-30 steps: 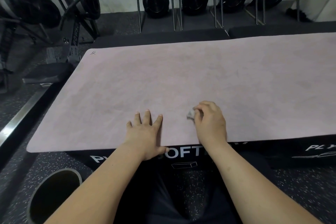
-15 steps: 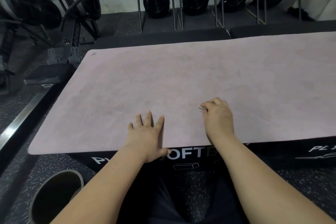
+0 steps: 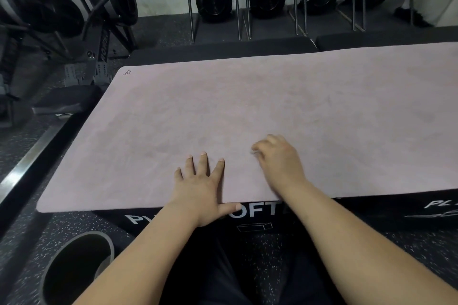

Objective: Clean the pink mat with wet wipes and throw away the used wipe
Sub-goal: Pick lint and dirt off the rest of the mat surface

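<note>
The pink mat (image 3: 247, 106) lies flat on top of a black foam box (image 3: 111, 215) with white lettering on its front face. The left hand (image 3: 200, 188) rests on the mat's near edge with fingers straight and spread, thumb hooked over the edge against the box; it holds nothing. The right hand (image 3: 277, 161) sits on the mat just beside it, motion-blurred, with fingers curled over a wet wipe (image 3: 254, 151), of which only a pale sliver shows at the fingertips. A round bin (image 3: 64, 245) with a grey rim stands on the speckled floor (image 3: 24, 242) at lower left, beside the box. Its interior is dark, and its contents cannot be determined.
</note>
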`<state>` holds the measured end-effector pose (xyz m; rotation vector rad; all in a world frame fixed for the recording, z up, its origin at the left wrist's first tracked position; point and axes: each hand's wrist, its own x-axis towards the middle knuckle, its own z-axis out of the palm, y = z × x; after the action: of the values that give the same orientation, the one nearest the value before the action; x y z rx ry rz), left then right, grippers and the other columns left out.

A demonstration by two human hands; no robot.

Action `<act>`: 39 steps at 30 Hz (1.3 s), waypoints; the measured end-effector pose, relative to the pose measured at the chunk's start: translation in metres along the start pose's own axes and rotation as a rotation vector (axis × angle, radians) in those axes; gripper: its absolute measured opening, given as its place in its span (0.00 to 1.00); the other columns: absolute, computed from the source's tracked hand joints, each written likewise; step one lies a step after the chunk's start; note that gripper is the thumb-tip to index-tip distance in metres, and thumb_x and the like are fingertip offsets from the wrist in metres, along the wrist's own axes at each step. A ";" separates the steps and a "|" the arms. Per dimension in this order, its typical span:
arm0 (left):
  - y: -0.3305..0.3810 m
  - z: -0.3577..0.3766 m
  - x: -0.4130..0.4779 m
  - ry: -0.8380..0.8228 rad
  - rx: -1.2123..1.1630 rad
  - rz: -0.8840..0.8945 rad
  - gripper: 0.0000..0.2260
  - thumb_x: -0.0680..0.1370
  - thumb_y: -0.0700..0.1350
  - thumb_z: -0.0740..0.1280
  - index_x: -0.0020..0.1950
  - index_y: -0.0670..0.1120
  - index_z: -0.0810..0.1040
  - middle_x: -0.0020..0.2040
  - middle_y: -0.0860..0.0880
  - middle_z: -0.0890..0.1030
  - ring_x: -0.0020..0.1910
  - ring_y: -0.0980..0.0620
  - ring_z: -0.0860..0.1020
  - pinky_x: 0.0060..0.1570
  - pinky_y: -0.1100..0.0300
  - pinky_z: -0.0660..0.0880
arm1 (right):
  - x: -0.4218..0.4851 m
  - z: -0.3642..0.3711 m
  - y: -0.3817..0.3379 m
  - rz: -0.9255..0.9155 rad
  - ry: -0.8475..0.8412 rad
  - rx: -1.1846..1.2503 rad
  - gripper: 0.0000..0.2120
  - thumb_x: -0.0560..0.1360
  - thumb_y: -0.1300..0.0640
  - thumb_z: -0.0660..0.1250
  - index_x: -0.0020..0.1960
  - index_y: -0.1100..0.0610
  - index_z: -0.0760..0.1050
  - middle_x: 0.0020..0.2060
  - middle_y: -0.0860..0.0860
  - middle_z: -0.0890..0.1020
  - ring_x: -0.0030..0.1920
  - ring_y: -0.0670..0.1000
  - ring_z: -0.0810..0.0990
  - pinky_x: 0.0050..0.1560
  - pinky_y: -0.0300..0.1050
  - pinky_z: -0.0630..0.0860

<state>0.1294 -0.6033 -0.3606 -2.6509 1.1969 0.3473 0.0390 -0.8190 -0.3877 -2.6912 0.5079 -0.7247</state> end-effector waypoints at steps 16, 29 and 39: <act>-0.004 -0.018 0.018 0.244 -0.163 -0.091 0.33 0.77 0.74 0.58 0.76 0.56 0.67 0.74 0.49 0.69 0.72 0.41 0.68 0.73 0.47 0.64 | 0.015 -0.005 -0.005 -0.041 -0.089 0.089 0.04 0.77 0.53 0.72 0.51 0.51 0.83 0.46 0.45 0.81 0.50 0.51 0.78 0.47 0.47 0.76; 0.013 0.002 0.101 0.512 -0.346 -0.234 0.19 0.84 0.49 0.58 0.73 0.48 0.76 0.75 0.47 0.75 0.73 0.41 0.71 0.67 0.43 0.72 | 0.035 0.011 -0.013 -0.116 -0.231 0.263 0.12 0.76 0.61 0.72 0.57 0.52 0.82 0.49 0.46 0.79 0.51 0.49 0.77 0.49 0.44 0.77; 0.017 0.006 0.105 0.462 -0.407 -0.272 0.18 0.86 0.49 0.58 0.75 0.51 0.75 0.77 0.50 0.73 0.76 0.43 0.67 0.72 0.45 0.68 | 0.051 -0.029 0.074 0.076 -0.126 -0.038 0.07 0.75 0.60 0.70 0.52 0.52 0.83 0.45 0.53 0.82 0.49 0.58 0.76 0.48 0.50 0.74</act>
<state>0.1836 -0.6863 -0.3992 -3.3282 0.9225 -0.0896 0.0459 -0.9112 -0.3704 -2.7142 0.5935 -0.5255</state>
